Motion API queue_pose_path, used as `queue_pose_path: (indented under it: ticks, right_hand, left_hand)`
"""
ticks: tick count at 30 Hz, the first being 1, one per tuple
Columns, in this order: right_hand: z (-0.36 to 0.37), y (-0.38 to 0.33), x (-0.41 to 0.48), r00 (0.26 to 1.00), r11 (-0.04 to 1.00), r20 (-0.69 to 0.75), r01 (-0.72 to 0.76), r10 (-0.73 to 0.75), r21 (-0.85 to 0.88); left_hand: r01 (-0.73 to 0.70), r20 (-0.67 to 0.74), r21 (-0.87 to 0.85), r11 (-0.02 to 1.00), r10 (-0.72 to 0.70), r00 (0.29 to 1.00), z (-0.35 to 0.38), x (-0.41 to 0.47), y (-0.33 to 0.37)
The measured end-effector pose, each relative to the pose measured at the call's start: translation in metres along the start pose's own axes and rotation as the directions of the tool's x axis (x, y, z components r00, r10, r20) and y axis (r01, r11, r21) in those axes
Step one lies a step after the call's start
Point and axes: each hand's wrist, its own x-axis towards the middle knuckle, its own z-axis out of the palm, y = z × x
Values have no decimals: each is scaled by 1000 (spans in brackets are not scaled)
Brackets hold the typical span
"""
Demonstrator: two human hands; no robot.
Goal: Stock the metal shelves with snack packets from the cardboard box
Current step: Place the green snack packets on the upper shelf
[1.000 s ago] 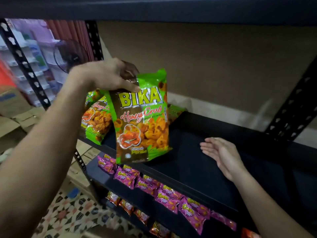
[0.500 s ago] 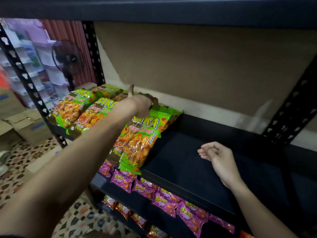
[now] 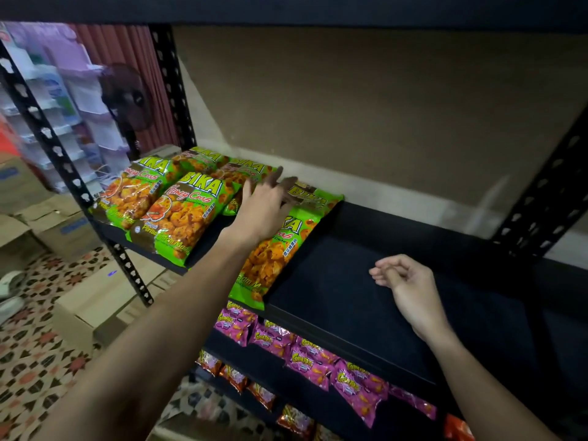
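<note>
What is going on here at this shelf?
A person is stocking a metal shelf with green packets. The left hand lies with straight fingers on the rightmost packet, which lies flat beside the others. The right hand, loosely curled, is over the bare part of the shelf and holds nothing. Pink packets lie one level below.

Green snack packets [image 3: 178,214] with orange crackers pictured on them lie flat, close together, at the left end of the dark metal shelf [image 3: 366,297]. The last green packet [image 3: 273,259] on the right lies flat too. Its bottom pokes over the shelf's front edge.
</note>
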Motion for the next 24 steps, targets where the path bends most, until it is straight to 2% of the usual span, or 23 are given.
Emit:
queue_pose_path:
  ticks: [4, 7, 12, 16, 24]
  right_hand:
    - [13, -6, 2, 999, 993, -28, -22, 19, -114]
    - [42, -22, 9, 998, 986, 62, -18, 28, -164]
    - [102, -56, 21, 970, 978, 151, -177, 193, -111]
    - [125, -65, 31, 971, 979, 126, -198, 203, -55]
    - [125, -66, 39, 964, 970, 120, -242, 239, 7]
  left_hand:
    - [67, -81, -39, 997, -70, 994, -11, -46, -5]
    - [134, -7, -9, 991, -134, 991, -8, -72, -13]
    - [166, 200, 3, 986, -163, 966, 0, -90, -17]
    - [192, 204, -15, 981, -185, 961, 4, -94, -19]
    - [215, 193, -19, 976, -208, 959, 5, -84, -25]
